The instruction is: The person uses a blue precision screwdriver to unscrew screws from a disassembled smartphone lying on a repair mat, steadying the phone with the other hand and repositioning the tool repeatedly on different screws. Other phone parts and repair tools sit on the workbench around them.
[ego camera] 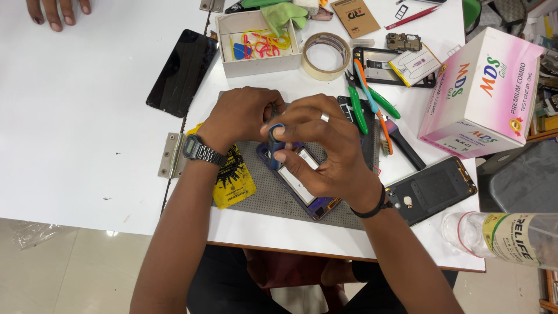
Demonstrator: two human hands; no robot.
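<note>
While the opened purple phone [302, 180] lies slantwise on the grey mat [261, 192] just beneath, the right hand [325, 145] pinches a small blue tool [275, 142] upright, the left hand [244, 116] curled closed alongside, its contents hidden.

White laminate table top [87, 145]. Grey perforated rectangular work mat [273, 195]. Opened phone body with purple frame [317, 204] and a white rectangular cell inside. Small dark blue plastic tool [275, 139], pinched in the right hand [325, 148]. Yellow foil sachet with black splash print [233, 180]. Black metal wristwatch [200, 151] on the left hand [244, 116]. Silver ring, black wrist cord on the right. Glossy black phone screen panel [182, 71]. Beige tape roll [325, 55]. Green-handled cutters [363, 102]. Pink-and-white cardboard box [485, 93] with multicoloured lettering.
</note>
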